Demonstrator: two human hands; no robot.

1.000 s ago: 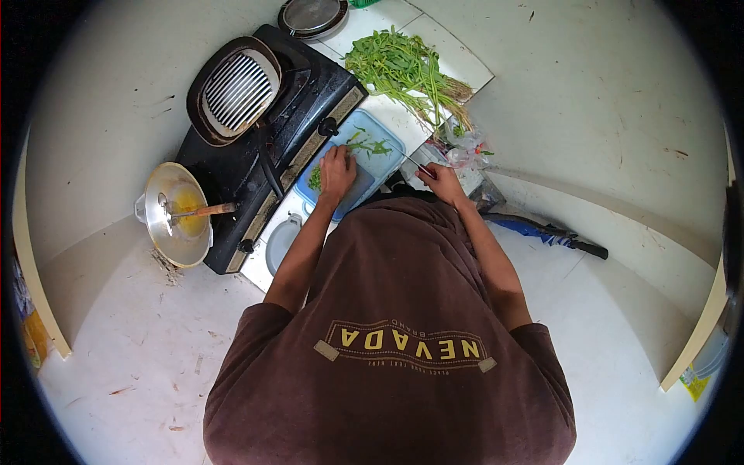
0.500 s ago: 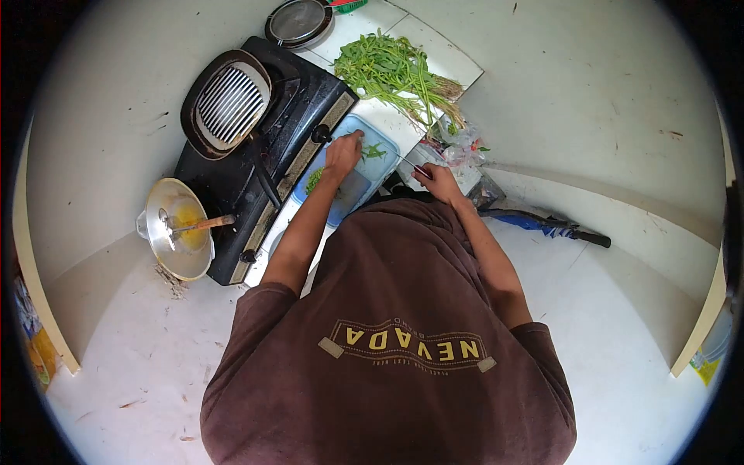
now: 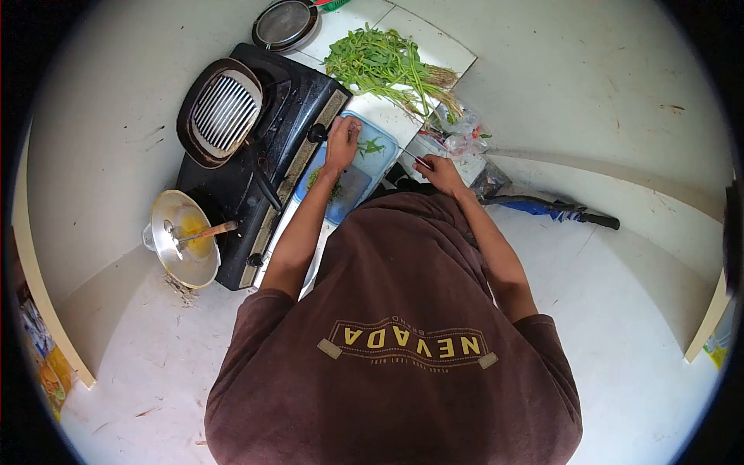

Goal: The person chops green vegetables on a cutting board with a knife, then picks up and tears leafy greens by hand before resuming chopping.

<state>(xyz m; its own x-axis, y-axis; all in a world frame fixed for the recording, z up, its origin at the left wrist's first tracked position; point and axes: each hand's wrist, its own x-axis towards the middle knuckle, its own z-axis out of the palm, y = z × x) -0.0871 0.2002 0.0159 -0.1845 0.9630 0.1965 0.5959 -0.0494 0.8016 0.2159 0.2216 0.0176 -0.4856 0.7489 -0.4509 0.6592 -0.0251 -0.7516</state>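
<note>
Head cam, leafy grn sprigs (image 3: 371, 146), in blue tray (image 3: 379, 164), knife (image 3: 421, 163) in R grip (image 3: 442, 174)

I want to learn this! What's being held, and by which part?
The right hand holds the knife by its handle. Whether the left hand holds anything can't be told.

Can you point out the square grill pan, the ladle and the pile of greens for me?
Grill pan (image 3: 225, 113): head view, on its ridged middle.
Ladle (image 3: 220, 229): head view, on its wooden handle.
Greens (image 3: 377, 62): head view, on the leafy part.

Pale, marked walls (image 3: 566, 85) curve around a whitish, brown-flecked floor (image 3: 147, 364).
</note>
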